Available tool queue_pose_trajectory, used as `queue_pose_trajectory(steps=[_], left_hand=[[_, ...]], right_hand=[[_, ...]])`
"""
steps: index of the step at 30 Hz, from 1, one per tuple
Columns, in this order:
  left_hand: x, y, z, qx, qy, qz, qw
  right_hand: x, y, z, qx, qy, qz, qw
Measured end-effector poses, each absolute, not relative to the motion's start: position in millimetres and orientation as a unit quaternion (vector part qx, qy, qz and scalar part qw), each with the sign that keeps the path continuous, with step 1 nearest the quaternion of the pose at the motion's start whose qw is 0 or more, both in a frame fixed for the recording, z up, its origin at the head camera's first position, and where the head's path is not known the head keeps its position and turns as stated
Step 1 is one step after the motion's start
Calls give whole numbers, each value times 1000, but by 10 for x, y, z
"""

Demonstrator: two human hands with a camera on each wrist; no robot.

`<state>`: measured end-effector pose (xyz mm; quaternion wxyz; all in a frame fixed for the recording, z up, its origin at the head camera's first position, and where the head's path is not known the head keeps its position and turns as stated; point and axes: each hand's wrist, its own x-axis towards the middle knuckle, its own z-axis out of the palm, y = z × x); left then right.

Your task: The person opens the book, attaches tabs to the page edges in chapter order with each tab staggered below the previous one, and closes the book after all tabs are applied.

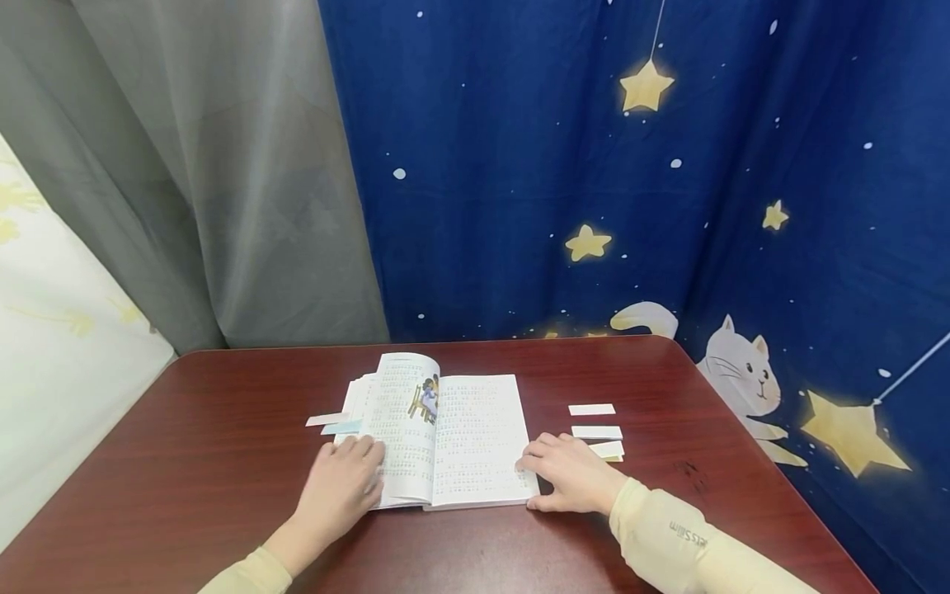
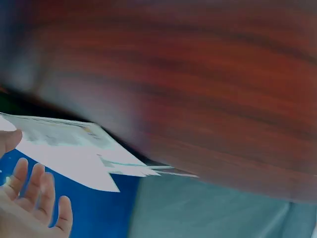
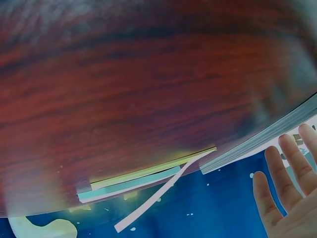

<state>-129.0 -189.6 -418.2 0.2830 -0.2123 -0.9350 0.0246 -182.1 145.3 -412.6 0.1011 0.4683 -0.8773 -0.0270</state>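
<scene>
An open book (image 1: 481, 450) lies on the table, with printed text on both pages and a small picture (image 1: 425, 400) on the left one. The left page bulges upward in a curve. My left hand (image 1: 345, 478) rests at the lower left of the book, fingers over the left page. Its fingers look loosely bent in the left wrist view. At the lower right edge of the book, my right hand (image 1: 571, 474) touches the page with spread fingers. A pale strip (image 1: 326, 419) and a light blue strip (image 1: 341, 428) stick out from the book's left side.
Several sticky-note strips lie right of the book, including a white strip (image 1: 592, 409) and a yellow pad (image 3: 153, 169). One pink strip (image 3: 163, 191) curls upward. The dark red wooden table (image 1: 223, 445) ends before grey and blue curtains (image 1: 505, 165).
</scene>
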Motion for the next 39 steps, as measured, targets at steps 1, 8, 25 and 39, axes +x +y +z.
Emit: queue_pose_trajectory(steps=[1,8,25,39], left_hand=[[-1311,-1850,-4183,-238,-929,13,284],[-1368,-1437,-4168,-347,-903,-42,251],[-1466,-1124,-4217,-301,-933,70,183],[-1539,-1243,-4216,-302,-940,-25,157]], right_hand=[[-1821,1454,-4127,468,-877,-27,101],[-1824,1462,-4128,466,-879,-25,100],[-1811,1481,-4139,449,-886,-26,113],[-1806,1494,-4167,454,-883,-27,115]])
